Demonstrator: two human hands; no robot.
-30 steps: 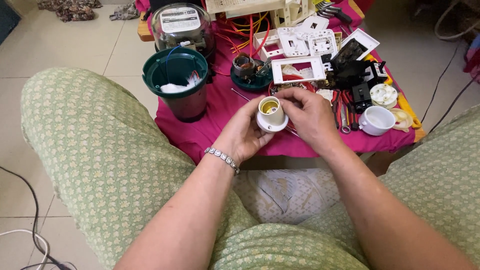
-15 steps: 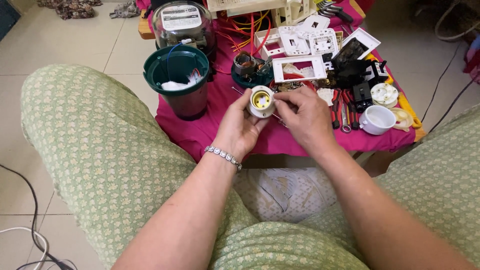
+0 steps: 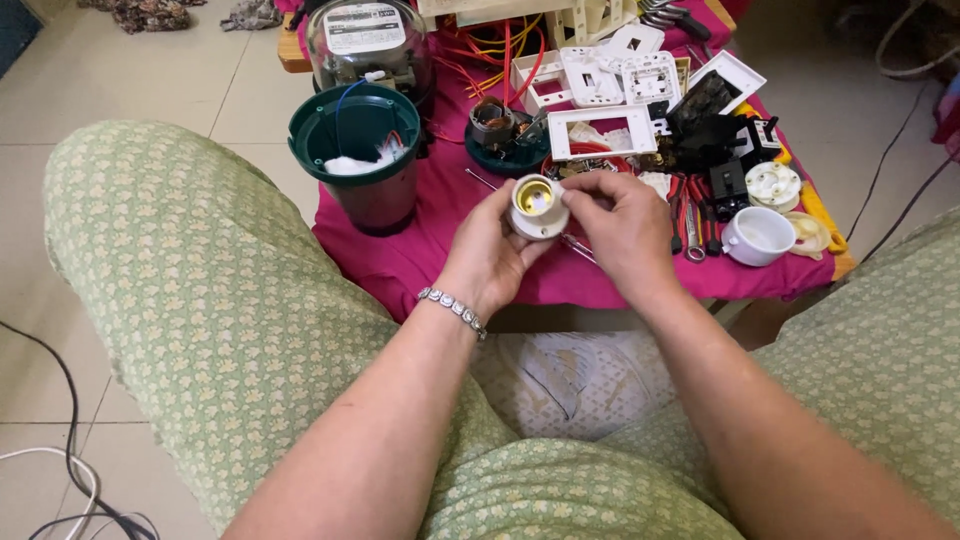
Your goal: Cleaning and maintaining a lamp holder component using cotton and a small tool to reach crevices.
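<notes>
Left hand gripping a white lamp socket, brass mouth facing upward, above the pink cloth; right hand pinching the socket's rim, fingers narrowly closed; green-rimmed container standing to the left, white cup to the right

The light is soft and even, like daylight in a room. The pink cloth looks bright and clear. Just under the cloth's near edge there is a dark shadow. The white lamp holder above the cloth shines a little inside. Nothing is blurry. Far from the cloth, at the sides, the knees look big and stretched
</notes>
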